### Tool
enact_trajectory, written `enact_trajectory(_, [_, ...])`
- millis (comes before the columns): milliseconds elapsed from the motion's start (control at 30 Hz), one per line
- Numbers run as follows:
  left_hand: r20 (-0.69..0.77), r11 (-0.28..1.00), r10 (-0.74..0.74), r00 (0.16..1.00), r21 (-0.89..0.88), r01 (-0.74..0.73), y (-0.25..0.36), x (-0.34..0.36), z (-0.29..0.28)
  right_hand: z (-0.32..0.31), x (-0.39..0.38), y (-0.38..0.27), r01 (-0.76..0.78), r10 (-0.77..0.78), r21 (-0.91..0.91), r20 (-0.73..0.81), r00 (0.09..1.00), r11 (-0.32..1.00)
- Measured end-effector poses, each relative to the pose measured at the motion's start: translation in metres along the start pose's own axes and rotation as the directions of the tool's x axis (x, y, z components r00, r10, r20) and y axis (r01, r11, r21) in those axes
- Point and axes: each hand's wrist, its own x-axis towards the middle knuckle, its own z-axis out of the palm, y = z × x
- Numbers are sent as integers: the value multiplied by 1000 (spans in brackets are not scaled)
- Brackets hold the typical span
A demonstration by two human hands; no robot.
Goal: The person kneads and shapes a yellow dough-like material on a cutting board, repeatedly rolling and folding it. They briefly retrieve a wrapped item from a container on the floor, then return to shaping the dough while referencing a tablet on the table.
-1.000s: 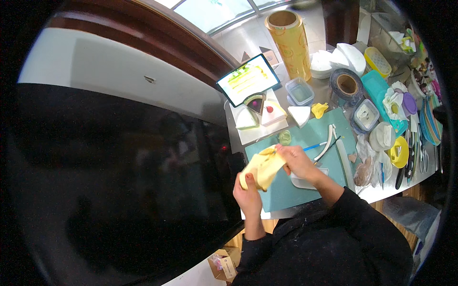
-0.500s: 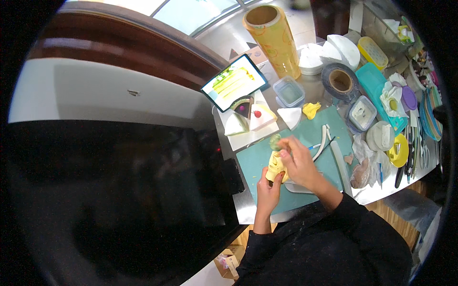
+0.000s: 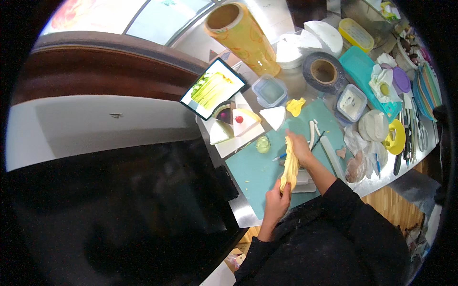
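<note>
A strip of soft yellow modelling clay (image 3: 290, 167) is stretched out between my two hands above the green cutting mat (image 3: 255, 174). My left hand (image 3: 277, 201) grips its near end, thumb on top. At the far end, my right hand (image 3: 299, 148) is closed round the clay. A pale green lump (image 3: 263, 144) lies on the mat to the left of my right hand. Under and beside the clay are a blue-tipped tool (image 3: 280, 157) and a pale flat block (image 3: 304, 182), both partly covered. White strips (image 3: 312, 131) and a long pale bar (image 3: 332, 156) lie to the right.
Cake-slice models (image 3: 245, 122) stand on a white board beside a tablet (image 3: 213, 89). Behind are a clear tub (image 3: 270, 90), a white wedge (image 3: 274, 117), a yellow clay piece (image 3: 296, 107), a tall film roll (image 3: 245, 40) and a tape roll (image 3: 324, 72). Tubs and tools crowd the right.
The yellow clay has gone from a bunched lump to a long strip as my hands moved apart. My right hand has left the spot by the green lump. The view has shifted.
</note>
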Motion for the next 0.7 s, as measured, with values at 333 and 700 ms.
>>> enact_trajectory(333, [-108,887,-33,994,-460,-20,-17,13,10,-10,-120,-28,716,-702,-412,217,678,564])
enact_trajectory(700, [-144,938,231,962,296,-181,9,-25,55,-32,-115,2,163,-259,-330,-271,927,930])
